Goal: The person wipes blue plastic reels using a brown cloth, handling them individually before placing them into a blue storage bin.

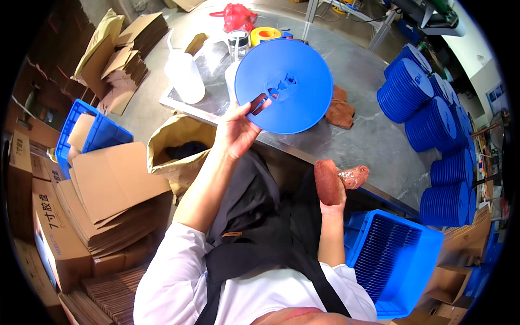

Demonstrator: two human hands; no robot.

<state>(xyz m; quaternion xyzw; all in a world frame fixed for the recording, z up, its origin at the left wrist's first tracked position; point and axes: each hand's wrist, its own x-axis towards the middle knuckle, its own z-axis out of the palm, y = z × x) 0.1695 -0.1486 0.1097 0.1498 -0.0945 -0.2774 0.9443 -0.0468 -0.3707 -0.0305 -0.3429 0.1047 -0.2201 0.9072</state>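
Over the near edge of the metal table point(379, 146), my left hand point(238, 132) grips a round blue plastic reel point(306, 81) by its lower-left part. Its flat face shows a hub with small cut-outs and a slot beside my fingers. Lower down on the right, my right hand point(334, 205) is closed around a reddish-brown, fuzzy-looking pad point(327, 183) with a shiny, clear-wrapped brown end. Most of those fingers are hidden by it. A crumpled brown cloth point(340, 111) lies on the table just right of the reel.
Stacked blue reels point(414, 81) line the table's right side. A blue crate point(436, 254) at my right holds a row of dark-edged discs. White bottle point(185, 78), jar point(238, 44), yellow tape point(265, 35) and red bag point(236, 17) stand farther back. Left are an open sack point(173, 141) and cardboard point(116, 184).
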